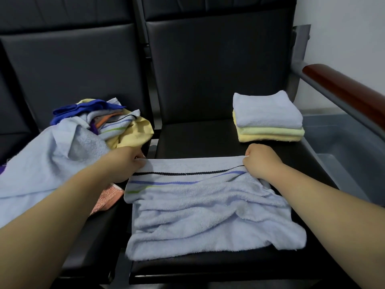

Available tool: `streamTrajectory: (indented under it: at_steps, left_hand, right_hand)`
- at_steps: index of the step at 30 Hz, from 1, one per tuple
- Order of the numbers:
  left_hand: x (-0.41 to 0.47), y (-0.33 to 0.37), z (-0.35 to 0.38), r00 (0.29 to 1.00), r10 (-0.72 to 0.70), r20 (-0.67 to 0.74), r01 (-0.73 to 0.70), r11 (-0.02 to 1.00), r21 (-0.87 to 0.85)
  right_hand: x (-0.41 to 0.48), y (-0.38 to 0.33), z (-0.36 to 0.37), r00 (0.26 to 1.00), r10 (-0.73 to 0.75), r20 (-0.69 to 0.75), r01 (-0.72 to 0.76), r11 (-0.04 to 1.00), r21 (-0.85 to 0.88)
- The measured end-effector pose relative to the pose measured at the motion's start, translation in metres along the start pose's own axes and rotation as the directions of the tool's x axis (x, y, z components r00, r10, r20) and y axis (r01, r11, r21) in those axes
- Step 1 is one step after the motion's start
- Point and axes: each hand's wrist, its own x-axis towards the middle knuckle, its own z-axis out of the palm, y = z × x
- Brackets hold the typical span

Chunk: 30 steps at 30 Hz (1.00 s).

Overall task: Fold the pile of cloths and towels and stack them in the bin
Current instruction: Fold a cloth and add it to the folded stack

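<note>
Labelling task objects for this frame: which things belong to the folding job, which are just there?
Job: striped towel, left hand and right hand gripping its far edge; unfolded pile; folded stack; grey bin.
Just there: black seats; wooden armrest.

Spread towel lies flat on right seat, covering its near half. Left hand grips its far left corner, right hand its far right corner. Folded stack sits on the same seat, behind the towel, at far right, near the backrest. Unfolded pile on left seat, just left of the towel. Armrest right of the stack; bin beyond it, lower, far right.
</note>
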Motion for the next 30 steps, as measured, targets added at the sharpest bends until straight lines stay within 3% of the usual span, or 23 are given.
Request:
streamTrajectory:
  at_steps: [4, 6, 11, 14, 17, 20, 23, 30]
  left_hand:
    - [-0.009, -0.002, 0.004, 0.986, -0.135, -0.103, 0.112, 0.973, -0.202]
    - [-0.011, -0.005, 0.002, 0.972, -0.196, -0.127, 0.149, 0.94, -0.308]
    - [-0.009, 0.0, -0.065, 0.919, -0.218, -0.328, 0.096, 0.932, -0.35]
    - [-0.01, 0.003, -0.123, 0.843, -0.254, -0.474, 0.043, 0.91, -0.412]
    - [-0.019, 0.008, -0.176, 0.722, -0.238, -0.65, -0.052, 0.918, -0.394]
    - [-0.037, 0.018, -0.199, 0.644, -0.244, -0.725, -0.142, 0.893, -0.427]
    - [-0.056, 0.027, -0.188, 0.682, -0.218, -0.698, -0.167, 0.883, -0.439]
    - [-0.08, 0.014, -0.101, 0.931, -0.122, -0.344, -0.014, 0.93, -0.367]
  right_hand:
    - [-0.009, -0.007, -0.01, 0.998, 0.059, -0.01, -0.059, 0.998, -0.004]
    - [-0.019, -0.011, -0.018, 0.997, 0.078, -0.028, -0.075, 0.993, 0.088]
    - [-0.026, -0.042, -0.083, 0.983, 0.023, -0.181, 0.041, 0.939, 0.341]
    - [-0.023, -0.074, -0.132, 0.944, 0.004, -0.329, 0.15, 0.885, 0.442]
    - [-0.022, -0.098, -0.178, 0.884, -0.011, -0.467, 0.264, 0.837, 0.48]
    - [-0.033, -0.103, -0.205, 0.838, -0.035, -0.544, 0.349, 0.801, 0.486]
    - [-0.052, -0.085, -0.2, 0.845, -0.06, -0.532, 0.358, 0.802, 0.478]
    - [-0.083, -0.014, -0.116, 0.962, -0.152, -0.227, 0.242, 0.86, 0.45]
